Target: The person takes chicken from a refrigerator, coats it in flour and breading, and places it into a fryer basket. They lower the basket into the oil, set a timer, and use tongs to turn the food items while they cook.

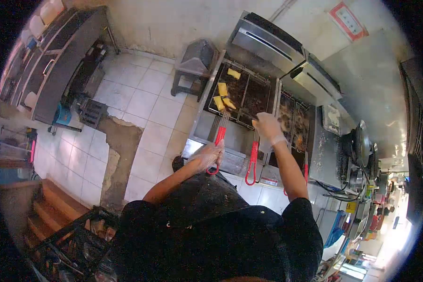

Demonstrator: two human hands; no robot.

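My left hand, in a clear glove, is closed around the red handle of a fryer basket. That basket reaches into a deep fryer of dark oil, where several yellow pieces lie at the left side. My right hand, also gloved, is over the fryer's front right part with its fingers curled together. A small dark thing shows at its fingertips, too indistinct to name. Just below it hangs a second red basket handle, apart from the hand.
Another fryer section with bubbling oil adjoins on the right, beside a metal counter and pans. A grey stool-like stand is left of the fryer. Farther left are a steel cabinet and tiled floor with a broken patch.
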